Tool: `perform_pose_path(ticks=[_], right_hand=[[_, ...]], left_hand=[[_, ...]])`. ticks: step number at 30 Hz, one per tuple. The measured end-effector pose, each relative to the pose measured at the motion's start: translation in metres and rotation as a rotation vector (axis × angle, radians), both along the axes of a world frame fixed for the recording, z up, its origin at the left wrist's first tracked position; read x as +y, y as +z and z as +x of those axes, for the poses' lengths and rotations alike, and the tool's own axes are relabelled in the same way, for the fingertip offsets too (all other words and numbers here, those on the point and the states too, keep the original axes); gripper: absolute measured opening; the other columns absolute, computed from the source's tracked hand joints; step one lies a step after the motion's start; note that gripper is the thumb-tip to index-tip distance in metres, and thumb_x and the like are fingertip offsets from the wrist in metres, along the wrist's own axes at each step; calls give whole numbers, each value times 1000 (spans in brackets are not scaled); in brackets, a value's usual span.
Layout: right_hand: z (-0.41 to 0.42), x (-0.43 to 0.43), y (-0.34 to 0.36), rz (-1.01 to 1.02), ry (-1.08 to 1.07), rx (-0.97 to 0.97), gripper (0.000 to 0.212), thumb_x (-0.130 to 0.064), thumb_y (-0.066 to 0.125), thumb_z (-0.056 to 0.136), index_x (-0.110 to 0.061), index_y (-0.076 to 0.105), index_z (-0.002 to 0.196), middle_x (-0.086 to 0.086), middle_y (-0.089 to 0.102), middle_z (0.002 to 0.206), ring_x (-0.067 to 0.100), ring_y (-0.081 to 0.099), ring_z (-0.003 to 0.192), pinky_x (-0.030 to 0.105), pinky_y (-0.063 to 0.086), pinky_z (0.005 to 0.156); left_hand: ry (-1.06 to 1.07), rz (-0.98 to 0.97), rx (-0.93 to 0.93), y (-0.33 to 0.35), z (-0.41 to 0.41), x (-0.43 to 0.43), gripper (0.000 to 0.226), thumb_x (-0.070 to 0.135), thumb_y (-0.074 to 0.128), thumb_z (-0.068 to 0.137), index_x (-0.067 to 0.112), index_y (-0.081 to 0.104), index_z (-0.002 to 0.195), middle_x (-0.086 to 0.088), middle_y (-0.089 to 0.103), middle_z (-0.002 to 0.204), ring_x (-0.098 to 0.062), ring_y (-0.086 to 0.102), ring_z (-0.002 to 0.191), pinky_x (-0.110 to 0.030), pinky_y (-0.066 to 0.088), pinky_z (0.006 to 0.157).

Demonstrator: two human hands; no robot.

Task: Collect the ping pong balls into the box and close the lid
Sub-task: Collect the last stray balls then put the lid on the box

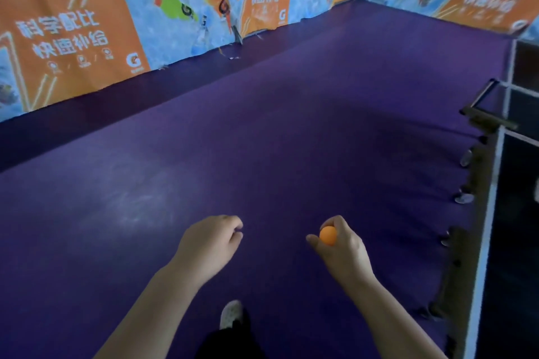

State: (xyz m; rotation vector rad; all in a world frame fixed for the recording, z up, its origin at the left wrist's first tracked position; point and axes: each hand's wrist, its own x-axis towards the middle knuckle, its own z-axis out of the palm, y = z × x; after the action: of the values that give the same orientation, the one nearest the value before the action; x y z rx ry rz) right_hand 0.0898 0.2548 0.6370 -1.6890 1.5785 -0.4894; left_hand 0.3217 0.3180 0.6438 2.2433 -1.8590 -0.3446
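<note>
My right hand (342, 245) is held out over the purple floor, and its fingers and thumb curl round an orange ping pong ball (328, 235). My left hand (213, 242) hangs beside it, about a hand's width to the left, with its fingers loosely curled; whether anything lies inside them is hidden. No box or lid is in view.
A purple sports floor (262, 140) stretches ahead. Orange and blue advert barriers (122, 23) line the left and far sides. The edge of a dark table tennis table (493, 213) with its net clamp (484, 114) runs along the right. My shoe (231, 313) shows at the bottom.
</note>
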Motion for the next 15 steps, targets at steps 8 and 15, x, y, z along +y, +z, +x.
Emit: perform_pose_path(ticks=[8, 15], right_hand=[[-21, -136, -11, 48, -248, -90, 16, -25, 60, 85, -28, 45, 91, -4, 55, 90, 11, 52, 69, 23, 44, 53], [-52, -255, -6, 69, -464, -181, 11, -17, 51, 87, -25, 46, 93, 0, 54, 93, 10, 45, 68, 19, 39, 51]], left_hand=[[-251, -4, 42, 0, -18, -202, 25, 30, 43, 96, 26, 59, 115, 14, 64, 105, -6, 57, 97, -21, 39, 69], [-489, -12, 81, 7, -60, -380, 25, 29, 43, 96, 25, 60, 114, 14, 64, 100, -6, 56, 97, -22, 42, 70]])
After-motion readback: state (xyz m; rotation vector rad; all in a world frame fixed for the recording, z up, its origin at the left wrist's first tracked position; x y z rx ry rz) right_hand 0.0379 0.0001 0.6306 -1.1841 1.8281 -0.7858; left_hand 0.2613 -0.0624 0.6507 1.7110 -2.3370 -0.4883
